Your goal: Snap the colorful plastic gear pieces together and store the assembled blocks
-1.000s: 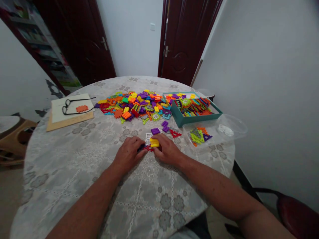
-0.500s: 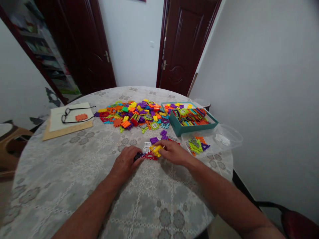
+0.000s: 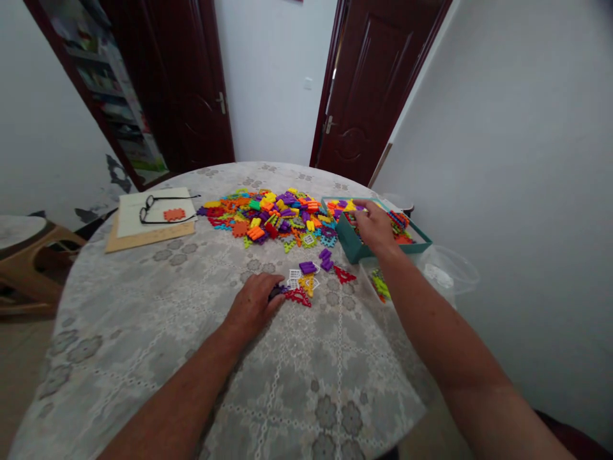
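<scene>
My left hand (image 3: 256, 300) rests on the table, its fingers closed on a small dark piece (image 3: 276, 292) that they partly cover. Touching or close to that piece lies a red triangular plastic piece (image 3: 297, 296), with a yellow triangular piece (image 3: 307, 284) and white lattice pieces (image 3: 294, 277) beside it. Over the teal box (image 3: 353, 248) at the right, my right hand (image 3: 376, 227) reaches out with fingers extended above yellow and purple pieces (image 3: 345, 205). I make out nothing held in it, though its palm is hidden.
A heap of colourful interlocking pieces (image 3: 272, 217) spreads across the table's middle. Purple blocks (image 3: 308, 268) and another red triangle (image 3: 343, 275) lie nearer. A clear plastic tub (image 3: 450, 287) stands at right. Glasses (image 3: 146, 211) and an orange piece (image 3: 174, 214) lie on paper at left.
My right hand has moved from the small pieces by my left hand, with yellow blocks in its fingers, to the teal box. My left hand stays on the dark piece. The view has shifted slightly.
</scene>
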`<state>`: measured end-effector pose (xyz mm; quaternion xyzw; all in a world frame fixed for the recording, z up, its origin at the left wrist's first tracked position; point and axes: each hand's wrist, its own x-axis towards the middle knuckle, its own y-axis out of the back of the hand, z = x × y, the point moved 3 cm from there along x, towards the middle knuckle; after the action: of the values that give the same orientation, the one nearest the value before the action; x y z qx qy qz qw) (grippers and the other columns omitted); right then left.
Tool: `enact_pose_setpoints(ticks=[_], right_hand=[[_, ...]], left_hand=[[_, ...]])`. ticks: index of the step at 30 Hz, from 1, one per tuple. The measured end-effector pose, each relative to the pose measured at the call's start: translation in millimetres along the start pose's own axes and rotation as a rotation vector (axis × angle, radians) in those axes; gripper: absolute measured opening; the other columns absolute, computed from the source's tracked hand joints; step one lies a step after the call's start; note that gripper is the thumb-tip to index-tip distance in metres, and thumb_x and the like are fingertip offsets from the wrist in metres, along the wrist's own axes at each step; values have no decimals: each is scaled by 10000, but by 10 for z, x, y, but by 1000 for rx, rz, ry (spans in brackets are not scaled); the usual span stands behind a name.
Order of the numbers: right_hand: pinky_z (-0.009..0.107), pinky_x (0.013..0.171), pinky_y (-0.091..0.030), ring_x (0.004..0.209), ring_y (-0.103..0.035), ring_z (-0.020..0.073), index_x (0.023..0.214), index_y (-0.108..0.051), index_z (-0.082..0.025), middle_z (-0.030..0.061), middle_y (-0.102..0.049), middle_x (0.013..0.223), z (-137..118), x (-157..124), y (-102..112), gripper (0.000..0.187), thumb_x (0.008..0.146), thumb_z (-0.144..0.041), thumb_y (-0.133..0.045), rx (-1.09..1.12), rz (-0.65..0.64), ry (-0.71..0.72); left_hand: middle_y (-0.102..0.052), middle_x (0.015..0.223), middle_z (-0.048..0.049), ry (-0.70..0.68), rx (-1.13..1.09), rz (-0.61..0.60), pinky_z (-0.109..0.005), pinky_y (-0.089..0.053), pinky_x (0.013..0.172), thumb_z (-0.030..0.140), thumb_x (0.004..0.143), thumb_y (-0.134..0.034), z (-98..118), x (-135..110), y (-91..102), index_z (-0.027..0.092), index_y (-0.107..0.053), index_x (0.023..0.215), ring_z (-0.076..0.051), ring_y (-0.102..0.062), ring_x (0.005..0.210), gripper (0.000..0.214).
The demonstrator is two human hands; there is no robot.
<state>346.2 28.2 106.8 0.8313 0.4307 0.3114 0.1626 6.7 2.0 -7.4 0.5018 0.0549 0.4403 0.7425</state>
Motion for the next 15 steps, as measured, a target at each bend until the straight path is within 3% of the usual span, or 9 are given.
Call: enact_pose_setpoints(ticks=[4,8,11,15], right_hand=[[342,830,-609,967,-732,207,1209,-695,-200,77,-751,1106,4,-609,-223,338,954,-262,-482,57,-150,67],[430,1047,-537,1104,-680,239,1167,-716,-196,102,-732,1150,73,-1106,-429,305,934,-205,-520,-166,-229,270],[468,1140,-474,1325,-571,294,1350,-647,-144,183,-634,1375,182,-1255,-548,425,953,-199,-504,-340,-209,313],[448,1111,-495,1412,-510,322,1555,-479,-145,204,-429,1608,260,-1216,-673,584,990,-288,-521,-570,-251,191]], left_hand=[[-711,1199,-126,-10,23,-23,-456,-504,1002,318,984,-640,21,10,-4,192,-662,1259,-288,-618,1101,303],[-704,1196,-110,-27,33,-14,-446,-501,1007,270,976,-639,26,10,-7,206,-654,1258,-279,-613,1117,290],[-702,1187,-104,-35,39,-7,-440,-501,1009,245,973,-631,20,6,-9,213,-656,1252,-273,-613,1117,282],[-705,1185,-114,-52,49,14,-450,-499,1012,231,963,-623,21,5,-4,199,-671,1229,-279,-616,1114,272]])
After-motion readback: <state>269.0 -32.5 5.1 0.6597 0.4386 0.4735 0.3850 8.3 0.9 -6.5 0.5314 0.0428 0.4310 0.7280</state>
